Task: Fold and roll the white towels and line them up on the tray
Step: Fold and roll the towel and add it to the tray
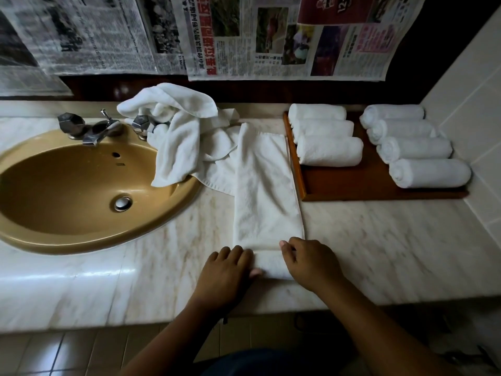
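Left hand [227, 270] and right hand [310, 263] grip the folded towel [267, 191] at its rolled near end. Seven rolls [329, 151] line the tray [352, 183].

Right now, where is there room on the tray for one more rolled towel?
Free: bare wood on the tray in front of the left row's nearest roll, up to the near rim; also a narrow strip between the two rows. The counter in front of the tray is bare too. Crowded: the right row, which reaches the near edge.
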Available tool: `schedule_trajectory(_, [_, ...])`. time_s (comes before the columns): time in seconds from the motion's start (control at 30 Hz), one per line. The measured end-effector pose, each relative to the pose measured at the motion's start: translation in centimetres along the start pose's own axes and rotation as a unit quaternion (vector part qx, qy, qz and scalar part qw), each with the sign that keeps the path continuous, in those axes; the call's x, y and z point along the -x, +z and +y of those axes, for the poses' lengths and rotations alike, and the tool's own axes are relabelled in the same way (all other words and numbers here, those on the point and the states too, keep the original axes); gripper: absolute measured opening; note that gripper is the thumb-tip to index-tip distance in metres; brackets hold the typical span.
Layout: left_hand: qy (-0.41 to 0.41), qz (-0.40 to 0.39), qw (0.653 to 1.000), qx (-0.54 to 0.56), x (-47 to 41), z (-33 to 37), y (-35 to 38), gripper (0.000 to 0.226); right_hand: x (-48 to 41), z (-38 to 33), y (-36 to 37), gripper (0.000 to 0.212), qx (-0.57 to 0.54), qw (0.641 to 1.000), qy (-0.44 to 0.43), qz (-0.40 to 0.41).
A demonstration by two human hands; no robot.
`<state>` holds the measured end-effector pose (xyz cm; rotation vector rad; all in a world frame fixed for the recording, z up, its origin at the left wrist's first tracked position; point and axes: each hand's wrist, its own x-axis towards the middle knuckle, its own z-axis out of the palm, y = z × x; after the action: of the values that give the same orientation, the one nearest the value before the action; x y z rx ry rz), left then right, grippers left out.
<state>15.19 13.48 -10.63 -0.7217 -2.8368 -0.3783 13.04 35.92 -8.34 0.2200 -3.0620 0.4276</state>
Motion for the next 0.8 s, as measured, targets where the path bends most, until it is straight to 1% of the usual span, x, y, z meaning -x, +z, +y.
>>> schedule_trajectory(0.1, [-0.039,-0.021,0.999,0.014,-1.1,0.2,-0.7,0.046,0.7,-0.6,0.1,0.036,0.061,0.997,-0.009,0.05])
schedule_trajectory(0.17, [-0.073,-0.042,0.996,0.043,-1.6,0.2,-0.7,0.048,1.1,-0.7,0.2,0.026,0.043,0.995,-0.042,0.075])
schedule_trajectory(0.2, [-0.094,-0.058,0.992,0.06,-1.8,0.2,-0.8,0.052,1.4,-0.7,0.3,0.025,0.031,0.994,-0.069,0.082])
schedule_trajectory(0.27, [-0.117,-0.086,0.985,0.094,-2.1,0.0,-0.9,0.056,1.9,-0.6,0.7,0.03,0.02,0.99,-0.109,0.086])
schedule_trajectory(0.3, [-0.122,-0.089,0.983,0.109,-2.2,-0.1,-1.0,0.055,2.0,-0.5,1.0,0.033,0.02,0.989,-0.114,0.089])
schedule_trajectory(0.47, [-0.153,-0.098,0.969,0.168,-3.0,-0.3,-1.3,0.034,1.0,-0.4,1.5,0.037,0.017,0.989,-0.104,0.107])
schedule_trajectory(0.63, [-0.16,-0.08,0.963,0.199,-3.5,-1.0,-1.1,0.028,-1.0,-0.6,0.7,0.038,-0.019,0.991,-0.094,0.089])
schedule_trajectory(0.7, [-0.168,-0.043,0.958,0.229,-3.6,-1.5,-0.9,0.022,-1.5,-0.6,0.4,0.037,-0.027,0.992,-0.097,0.075])
schedule_trajectory(0.77, [-0.206,0.009,0.944,0.259,-3.8,-2.4,-0.9,0.005,-1.6,-0.6,0.2,0.036,-0.032,0.993,-0.097,0.063])
schedule_trajectory(0.8, [-0.227,0.022,0.938,0.261,-4.0,-3.0,-0.9,0.009,-1.5,-0.6,0.2,0.036,-0.036,0.993,-0.094,0.055])
